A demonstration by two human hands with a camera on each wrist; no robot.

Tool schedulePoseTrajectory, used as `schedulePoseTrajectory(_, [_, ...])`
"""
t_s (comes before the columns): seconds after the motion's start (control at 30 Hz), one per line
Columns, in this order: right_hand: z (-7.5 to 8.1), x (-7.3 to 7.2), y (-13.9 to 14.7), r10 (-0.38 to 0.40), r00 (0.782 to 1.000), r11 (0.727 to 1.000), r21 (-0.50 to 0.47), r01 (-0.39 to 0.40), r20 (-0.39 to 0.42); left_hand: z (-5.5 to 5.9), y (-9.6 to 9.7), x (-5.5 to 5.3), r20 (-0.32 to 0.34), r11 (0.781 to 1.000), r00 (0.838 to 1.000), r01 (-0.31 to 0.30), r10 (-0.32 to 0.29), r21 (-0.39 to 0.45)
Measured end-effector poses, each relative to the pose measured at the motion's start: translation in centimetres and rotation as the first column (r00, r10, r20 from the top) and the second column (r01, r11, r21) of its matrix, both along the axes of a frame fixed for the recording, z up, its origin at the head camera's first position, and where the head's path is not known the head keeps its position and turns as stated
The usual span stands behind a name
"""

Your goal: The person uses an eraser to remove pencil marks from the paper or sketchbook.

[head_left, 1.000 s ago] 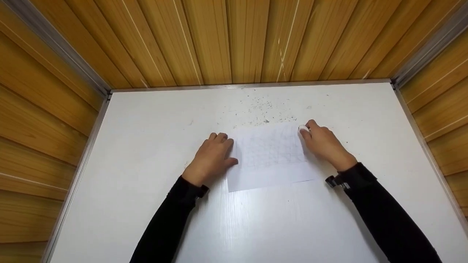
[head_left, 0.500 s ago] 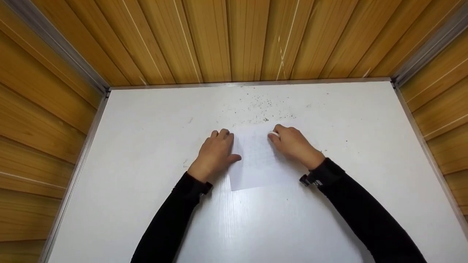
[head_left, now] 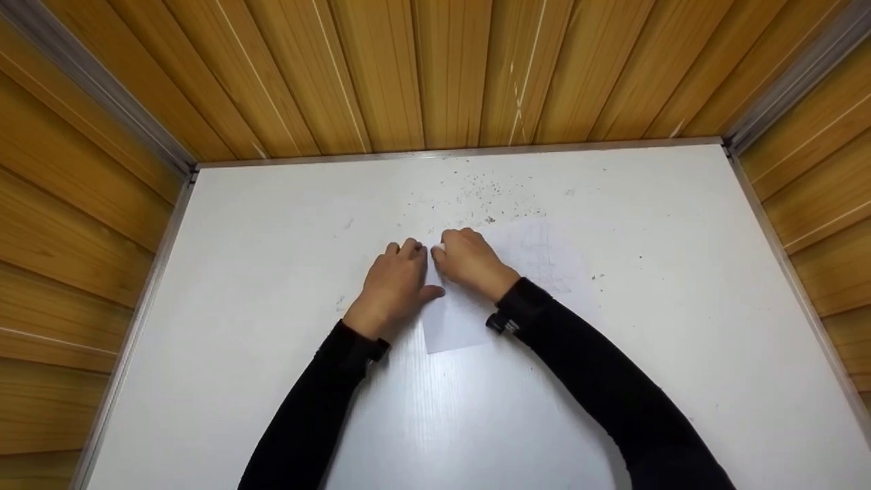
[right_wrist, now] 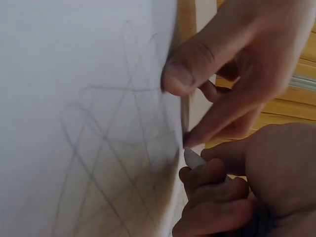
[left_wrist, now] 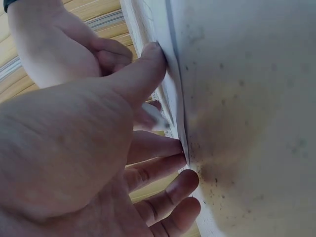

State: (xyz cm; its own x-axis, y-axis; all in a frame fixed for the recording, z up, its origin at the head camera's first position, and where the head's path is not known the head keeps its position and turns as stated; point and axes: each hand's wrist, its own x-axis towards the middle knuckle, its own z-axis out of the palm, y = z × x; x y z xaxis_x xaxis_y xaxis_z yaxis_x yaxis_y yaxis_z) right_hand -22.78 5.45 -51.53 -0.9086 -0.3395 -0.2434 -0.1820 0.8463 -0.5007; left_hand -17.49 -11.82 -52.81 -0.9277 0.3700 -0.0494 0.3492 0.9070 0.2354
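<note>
A white sheet of paper point(head_left: 454, 328) lies on the table, covered with grey pencil lines point(head_left: 544, 255) over its upper part. My left hand point(head_left: 395, 286) rests on the sheet's left edge, fingers stretched and thumb pressing the paper. Pinched in my right hand point(head_left: 473, 262) is a small white eraser point(right_wrist: 193, 159), held low at the sheet's upper left, right beside the left fingertips. In the right wrist view, looping pencil strokes point(right_wrist: 91, 168) show on the paper near the left thumb. My right hand and sleeve hide the middle of the sheet.
Dark crumbs point(head_left: 491, 190) are scattered on the white table point(head_left: 272, 224) beyond the sheet, with a few more at its right. Yellow wood-look panels point(head_left: 449, 75) stand along the back and both sides, meeting the table at a metal edge strip.
My right hand has swept left across the paper with the eraser, from the right edge to beside the left hand. The left hand has stayed at the left edge.
</note>
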Motion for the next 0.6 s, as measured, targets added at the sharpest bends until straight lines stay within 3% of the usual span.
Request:
schedulePoseTrajectory(0.17, [-0.2, -0.3, -0.6, 0.018, 1.0, 0.996, 0.083, -0.016, -0.025, 0.1, -0.1, 0.2, 0.001, 1.0, 1.0, -0.006, 0.006, 0.0])
schedulePoseTrajectory(0.3, [-0.4, -0.4, 0.0, 0.022, 0.999, 0.997, 0.079, -0.019, -0.048, 0.3, 0.0, 0.4, -0.008, 0.999, 1.0, -0.019, 0.019, -0.034])
schedulePoseTrajectory(0.6, [-0.7, -1.1, 6.1, -0.108, 0.993, 0.994, 0.004, 0.108, -0.037, 0.5, 0.8, 0.5, 0.012, 0.989, 0.998, -0.054, 0.057, -0.137])
